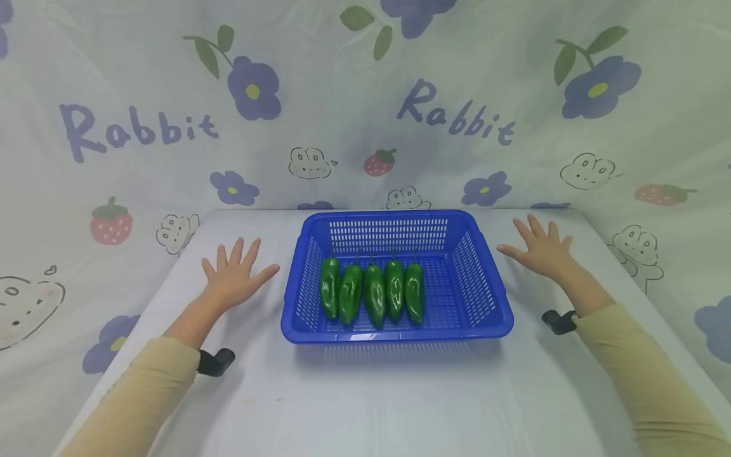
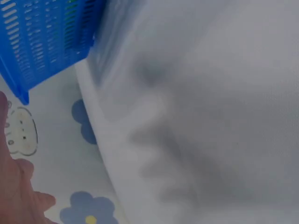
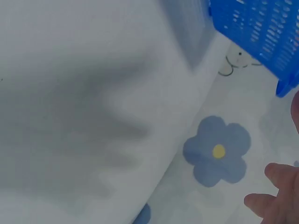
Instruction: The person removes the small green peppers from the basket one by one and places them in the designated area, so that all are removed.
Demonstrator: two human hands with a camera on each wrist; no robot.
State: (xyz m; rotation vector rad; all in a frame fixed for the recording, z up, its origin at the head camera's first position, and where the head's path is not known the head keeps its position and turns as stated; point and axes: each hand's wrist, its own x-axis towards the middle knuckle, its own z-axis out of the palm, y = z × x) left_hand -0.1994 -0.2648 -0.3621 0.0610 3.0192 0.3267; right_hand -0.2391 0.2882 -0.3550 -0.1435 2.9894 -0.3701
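Several green peppers [image 1: 374, 295] lie side by side, lengthwise, in the left and middle part of a blue plastic basket [image 1: 400, 334]. Left of the basket is my left hand [image 1: 231, 279], palm down with its fingers spread, holding nothing. My right hand [image 1: 539, 251] is spread the same way beyond the basket's right side, also holding nothing. Both hands stay apart from the basket. In the left wrist view the basket's slotted wall [image 2: 51, 42] shows above part of the left hand [image 2: 18, 191]. The right wrist view has the basket wall [image 3: 257, 32] above the right hand's fingers [image 3: 280, 177].
The basket stands on a white-covered table [image 1: 400, 406]. Behind it hangs a pale curtain [image 1: 342, 114] printed with flowers, strawberries and rabbits. Black wrist mounts [image 1: 216, 362] stick out below the sleeves. Inside the basket, the floor [image 1: 442, 292] right of the peppers is bare.
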